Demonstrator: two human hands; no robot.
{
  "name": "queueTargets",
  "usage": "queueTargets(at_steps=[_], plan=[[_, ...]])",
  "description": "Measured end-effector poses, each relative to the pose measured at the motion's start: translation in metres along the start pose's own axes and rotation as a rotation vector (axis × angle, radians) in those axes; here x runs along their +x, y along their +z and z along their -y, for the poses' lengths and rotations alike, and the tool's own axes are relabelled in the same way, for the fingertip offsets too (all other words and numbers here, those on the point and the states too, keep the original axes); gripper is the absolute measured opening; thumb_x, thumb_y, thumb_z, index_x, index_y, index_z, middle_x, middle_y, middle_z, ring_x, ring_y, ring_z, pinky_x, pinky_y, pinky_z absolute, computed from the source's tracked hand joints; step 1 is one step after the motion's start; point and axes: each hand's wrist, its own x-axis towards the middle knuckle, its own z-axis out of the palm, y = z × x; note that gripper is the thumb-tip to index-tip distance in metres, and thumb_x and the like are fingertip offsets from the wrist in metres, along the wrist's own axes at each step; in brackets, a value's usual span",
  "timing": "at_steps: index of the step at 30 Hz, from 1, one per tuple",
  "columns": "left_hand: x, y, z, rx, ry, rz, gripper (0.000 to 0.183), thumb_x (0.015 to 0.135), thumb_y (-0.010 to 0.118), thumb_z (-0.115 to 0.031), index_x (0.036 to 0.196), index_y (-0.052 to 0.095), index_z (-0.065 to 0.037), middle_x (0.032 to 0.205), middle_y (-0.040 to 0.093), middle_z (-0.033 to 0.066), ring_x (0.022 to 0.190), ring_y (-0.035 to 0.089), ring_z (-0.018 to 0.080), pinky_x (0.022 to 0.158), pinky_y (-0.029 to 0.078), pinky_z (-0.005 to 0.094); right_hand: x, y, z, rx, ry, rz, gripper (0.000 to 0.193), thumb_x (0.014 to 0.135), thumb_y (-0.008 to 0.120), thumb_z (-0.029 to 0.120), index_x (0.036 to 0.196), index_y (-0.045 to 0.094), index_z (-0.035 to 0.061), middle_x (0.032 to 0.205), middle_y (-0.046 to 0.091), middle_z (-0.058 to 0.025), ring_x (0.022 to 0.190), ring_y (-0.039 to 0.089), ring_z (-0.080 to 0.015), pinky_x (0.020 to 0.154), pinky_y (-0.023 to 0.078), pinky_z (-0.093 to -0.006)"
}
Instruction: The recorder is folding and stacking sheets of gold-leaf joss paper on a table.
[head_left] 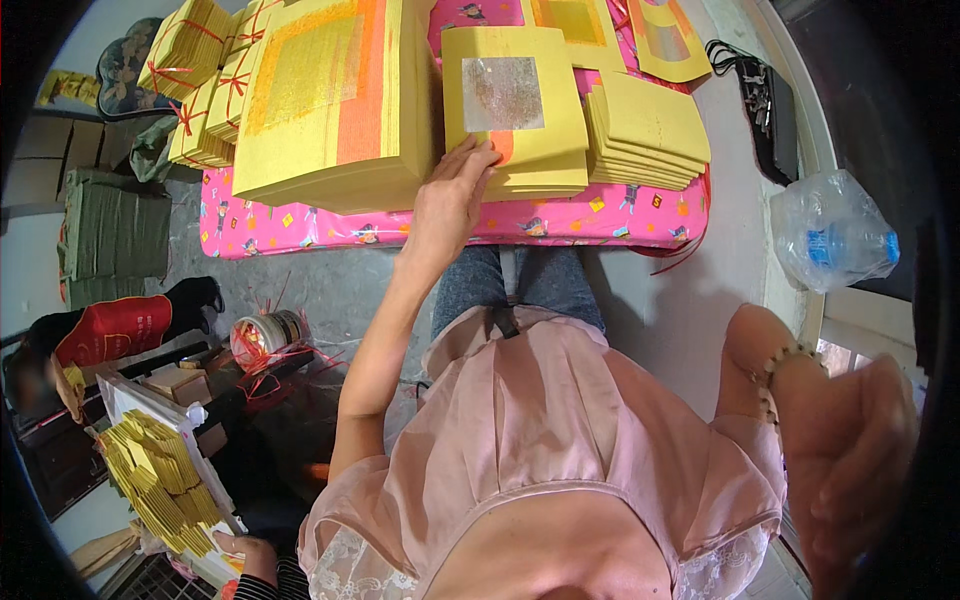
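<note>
My left hand (455, 195) is at the lower left corner of a yellow paper sheet (555, 120) with a silver square and an orange patch. Its fingers are bent over that corner and closed on it; the thumb is mostly hidden. The sheet tops a small pile, its lower right edge tilted slightly off the layers below. Just left of it stands a tall stack of large yellow sheets (320, 150) with gold and orange printing. To the right lies a pile of folded yellow papers (650, 130). My right hand (865, 440) is raised at the far right, away from the table and blurred, a beaded bracelet on its wrist.
A pink patterned cloth (320, 230) covers the table. Bundles tied with red string (205, 115) sit at its far left. A plastic bag with a bottle (835, 235) is at right. At lower left, another person's hand (250, 555) is by a tray of yellow papers (165, 480).
</note>
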Motion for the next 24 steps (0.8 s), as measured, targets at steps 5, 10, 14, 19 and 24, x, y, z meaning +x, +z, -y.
queueTargets(at_steps=[5, 10, 14, 19, 24], plan=[[0.002, -0.002, -0.006, -0.005, -0.098, -0.028, 0.024, 0.094, 0.057, -0.004, 0.119, 0.060, -0.005, 0.117, 0.064, 0.0262, 0.116, 0.060, 0.0409, 0.092, 0.053, 0.0476, -0.100, -0.061, -0.031, -0.579, 0.736, -0.096, 0.033, 0.072, 0.087, 0.018, 0.098, 0.071, 0.0045, 0.083, 0.064, -0.0019, 0.073, 0.062, -0.0135, 0.065, 0.049, -0.0256], [0.003, 0.000, -0.007, -0.001, -0.083, -0.037, 0.025, 0.094, 0.057, -0.003, 0.119, 0.060, -0.006, 0.116, 0.065, 0.0250, 0.116, 0.061, 0.0400, 0.091, 0.053, 0.0474, -0.122, -0.085, -0.125, -0.928, 0.761, 0.812, 0.034, 0.077, 0.080, 0.024, 0.098, 0.063, 0.0026, 0.094, 0.062, -0.0096, 0.085, 0.060, -0.0281, 0.076, 0.048, -0.0385], [0.003, 0.001, -0.006, 0.001, -0.066, -0.060, 0.025, 0.094, 0.057, -0.003, 0.119, 0.060, -0.006, 0.114, 0.066, 0.0240, 0.116, 0.061, 0.0394, 0.091, 0.053, 0.0473, -0.146, -0.100, -0.146, -1.045, 0.689, 0.834, 0.042, 0.074, 0.080, 0.029, 0.101, 0.062, 0.0033, 0.097, 0.061, -0.0099, 0.089, 0.059, -0.0308, 0.078, 0.049, -0.0402], [0.002, 0.001, -0.006, 0.005, -0.073, -0.056, 0.025, 0.094, 0.058, -0.004, 0.119, 0.061, -0.005, 0.114, 0.066, 0.0243, 0.115, 0.061, 0.0395, 0.091, 0.053, 0.0471, -0.147, -0.104, -0.151, -1.045, 0.723, 0.856, 0.040, 0.075, 0.080, 0.029, 0.100, 0.062, 0.0040, 0.097, 0.062, -0.0096, 0.090, 0.060, -0.0304, 0.079, 0.049, -0.0401], [0.002, 0.001, -0.006, 0.007, -0.102, -0.041, 0.025, 0.094, 0.057, -0.004, 0.119, 0.061, -0.005, 0.117, 0.065, 0.0257, 0.115, 0.061, 0.0403, 0.091, 0.053, 0.0475, -0.140, -0.105, -0.149, -0.987, 0.777, 0.855, 0.030, 0.078, 0.078, 0.025, 0.095, 0.064, 0.0037, 0.091, 0.064, -0.0084, 0.087, 0.062, -0.0295, 0.078, 0.050, -0.0393]])
